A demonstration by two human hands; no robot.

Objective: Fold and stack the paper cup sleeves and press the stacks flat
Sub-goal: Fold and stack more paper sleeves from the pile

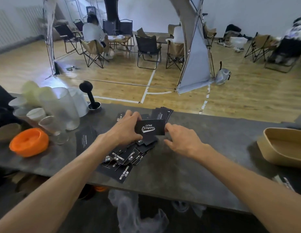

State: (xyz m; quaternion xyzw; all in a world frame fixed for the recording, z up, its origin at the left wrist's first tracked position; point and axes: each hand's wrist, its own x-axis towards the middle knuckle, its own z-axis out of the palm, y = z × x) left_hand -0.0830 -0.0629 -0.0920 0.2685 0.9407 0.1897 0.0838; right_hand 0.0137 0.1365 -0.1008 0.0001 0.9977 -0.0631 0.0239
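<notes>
Beyond a wood-floored hall with folding chairs (148, 47), dark grey worktop (205, 158). At centre, scattered black sleeves (124, 157). Left hand (125, 127) pinching one sleeve (150, 127) at twelve o'clock; right hand (181, 137) spread, fingertips touching it.

One held black sleeve (150, 127) stands above a loose pile of black sleeves (122, 157), too overlapped to count; one fanned stack (162, 113) lies at twelve o'clock and one single sleeve (85, 140) at nine. One orange lid (28, 142), one tan tray (284, 146), one black tamper (91, 96), two hands.
</notes>
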